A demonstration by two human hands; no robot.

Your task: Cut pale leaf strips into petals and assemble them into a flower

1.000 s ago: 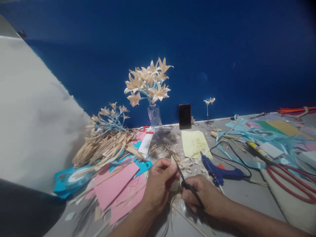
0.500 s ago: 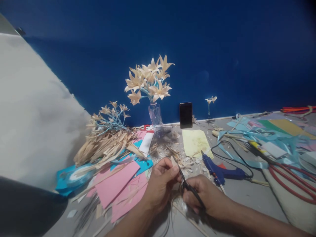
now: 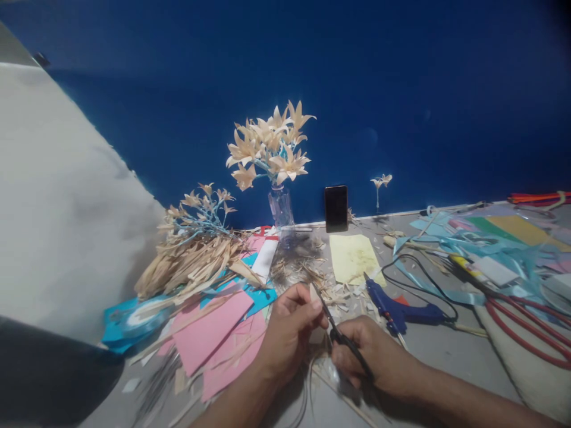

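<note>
Between thumb and fingers, my left hand (image 3: 294, 330) pinches a small pale petal-like piece (image 3: 314, 293), which looks like dried husk. My right hand (image 3: 368, 351) grips black-handled scissors (image 3: 345, 342), their blades pointing up and left alongside that piece. Whether the blades touch it I cannot tell. Thin dark wires (image 3: 307, 392) hang below my hands. Just beyond them lie husk scraps (image 3: 328, 279) and a yellow paper sheet (image 3: 357, 258). A blue glue gun (image 3: 404, 309) rests to the right of my right hand.
Husk flowers (image 3: 270, 142) stand in a clear bottle (image 3: 281, 208) by the blue wall. A phone (image 3: 336, 208) leans there too. Pink paper (image 3: 214, 330) and dried husks (image 3: 187, 261) cover the left side. Light-blue ribbon (image 3: 473, 252) and red-handled pliers (image 3: 521, 324) lie right.
Almost nothing differs. The scissors and my right hand have shifted very slightly to the right, while my left hand keeps its pinch on the pale piece.
</note>
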